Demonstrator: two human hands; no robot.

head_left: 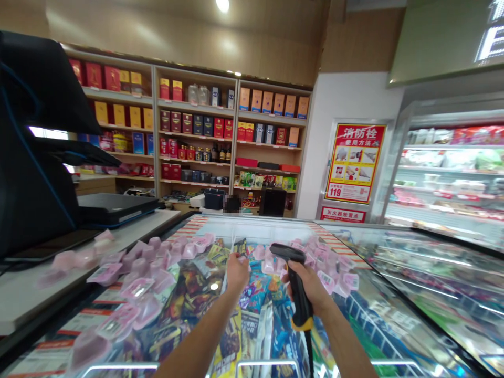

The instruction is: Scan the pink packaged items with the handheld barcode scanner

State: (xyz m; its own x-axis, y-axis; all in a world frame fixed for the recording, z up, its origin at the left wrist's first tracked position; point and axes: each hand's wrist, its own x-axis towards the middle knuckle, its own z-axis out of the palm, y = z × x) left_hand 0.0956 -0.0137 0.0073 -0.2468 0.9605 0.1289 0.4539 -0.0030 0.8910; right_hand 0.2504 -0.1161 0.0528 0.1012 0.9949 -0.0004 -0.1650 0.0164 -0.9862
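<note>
—What is the right hand doing?
—It is gripping a black-and-yellow scanner by the handle. The fingers are covering part of the grip, and the cord is running out of the bottom edge.
—And the left hand?
—It is curling inward, hiding its own fingertips; I cannot tell whether it is holding anything.
—Where are the pink packs lying?
—A few are sitting between the left hand and the scanner's head. Others are lying just right of the right hand, and more are spreading to the left hand's left.
—Anything else unclear?
—Reflections are blurring the bags under the glass, and the left edge is cutting off a dark machine.
</note>
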